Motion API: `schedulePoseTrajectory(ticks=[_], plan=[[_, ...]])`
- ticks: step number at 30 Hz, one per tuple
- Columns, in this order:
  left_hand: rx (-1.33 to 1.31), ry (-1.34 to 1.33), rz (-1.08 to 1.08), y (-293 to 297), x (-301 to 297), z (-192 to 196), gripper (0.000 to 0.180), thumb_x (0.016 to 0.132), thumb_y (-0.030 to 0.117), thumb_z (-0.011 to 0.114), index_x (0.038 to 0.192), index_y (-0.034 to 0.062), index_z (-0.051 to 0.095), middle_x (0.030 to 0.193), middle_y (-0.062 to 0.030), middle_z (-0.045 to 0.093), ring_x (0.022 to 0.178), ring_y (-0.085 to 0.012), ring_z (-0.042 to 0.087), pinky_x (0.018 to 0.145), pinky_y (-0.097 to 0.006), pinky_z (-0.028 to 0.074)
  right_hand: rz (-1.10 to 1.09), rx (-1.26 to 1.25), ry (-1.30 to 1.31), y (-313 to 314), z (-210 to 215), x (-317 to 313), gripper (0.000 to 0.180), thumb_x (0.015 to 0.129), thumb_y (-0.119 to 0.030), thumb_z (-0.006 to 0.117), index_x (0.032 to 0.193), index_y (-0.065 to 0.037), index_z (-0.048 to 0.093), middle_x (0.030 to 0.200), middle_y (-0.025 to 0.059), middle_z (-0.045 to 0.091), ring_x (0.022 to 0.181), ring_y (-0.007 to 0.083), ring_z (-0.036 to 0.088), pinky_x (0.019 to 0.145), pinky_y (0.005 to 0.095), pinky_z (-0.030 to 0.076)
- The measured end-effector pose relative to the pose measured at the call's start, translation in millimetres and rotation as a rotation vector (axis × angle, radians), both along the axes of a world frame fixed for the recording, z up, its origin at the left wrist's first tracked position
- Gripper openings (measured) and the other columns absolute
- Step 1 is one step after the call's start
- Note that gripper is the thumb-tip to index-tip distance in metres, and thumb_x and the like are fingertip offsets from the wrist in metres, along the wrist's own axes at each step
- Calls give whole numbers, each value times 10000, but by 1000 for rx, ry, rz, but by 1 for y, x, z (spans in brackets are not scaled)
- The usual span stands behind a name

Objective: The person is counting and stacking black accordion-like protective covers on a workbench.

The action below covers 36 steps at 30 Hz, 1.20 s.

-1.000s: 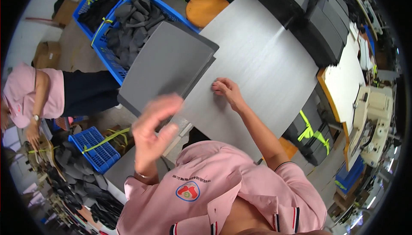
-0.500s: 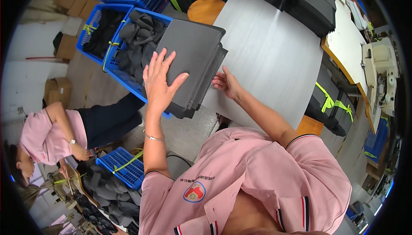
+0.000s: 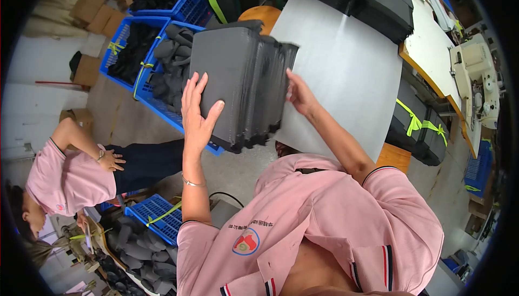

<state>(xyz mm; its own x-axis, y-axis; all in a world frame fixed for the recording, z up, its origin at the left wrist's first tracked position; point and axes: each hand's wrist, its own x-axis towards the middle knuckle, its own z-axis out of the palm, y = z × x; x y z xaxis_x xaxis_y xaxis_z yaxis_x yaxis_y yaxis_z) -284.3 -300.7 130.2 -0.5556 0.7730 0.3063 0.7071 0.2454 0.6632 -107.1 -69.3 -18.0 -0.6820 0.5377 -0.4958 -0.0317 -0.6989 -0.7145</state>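
Observation:
A thick stack of dark grey, flat cut pieces (image 3: 221,80) with stitched edges stands at the left edge of the grey table. Its layers are fanned out toward the right. My left hand (image 3: 197,115) lies on the stack's left face, fingers stretched and thumb apart. At the stack's right side is my right hand (image 3: 300,96), its fingers slightly bent and apart, the tips at the blurred layer edges. Whether those fingertips touch the layers cannot be made out.
Blue crates (image 3: 143,93) of dark pieces stand left of the grey table (image 3: 346,80). More dark stacks (image 3: 378,4) lie at its far end. A sewing machine (image 3: 476,74) is at right. A co-worker in a pink shirt (image 3: 70,171) stands at left.
The stack's layers have spread out to the right, showing more edges. My right hand has moved slightly right and up along them; my left hand stays on the face, a little lower.

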Motion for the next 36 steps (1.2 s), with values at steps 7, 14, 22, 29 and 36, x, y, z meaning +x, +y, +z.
schedulePoseTrajectory(ticks=[7,14,22,29,36], plan=[[190,-611,-120,9,104,-52,926,892,309,762,1640,114,252,1680,-216,179,1542,-356,222,1208,-464,283,82,822,-345,104,104,60,569,902,-604,701,979,-42,649,854,5,581,797,107,519,716,295,439],[-287,-704,-467,-6,187,-134,701,970,352,691,1540,37,434,1557,-218,460,1434,-285,455,1101,-349,432,693,1309,-742,159,103,89,809,839,-728,660,1227,-21,719,1158,206,729,1073,345,702,932,431,546],[-599,-860,-815,46,150,-86,354,1022,232,653,1252,-37,679,1099,-90,747,960,-100,644,849,-262,512,648,1390,-833,127,55,103,932,818,-884,502,1134,-40,737,996,168,751,993,317,715,883,462,540],[105,-118,-584,195,132,-46,342,1042,236,557,1310,51,662,1330,-138,666,1290,-343,580,1071,-435,436,117,1794,-729,100,28,114,563,981,-568,558,1096,-32,685,1002,167,709,977,351,674,1045,481,436],[-199,366,-584,275,134,-126,508,1045,454,487,1357,76,621,1439,-144,581,1395,-353,463,1161,-667,202,124,1828,-902,6,51,151,802,970,-536,589,1474,69,438,1569,242,397,1485,365,353,1218,549,239]])
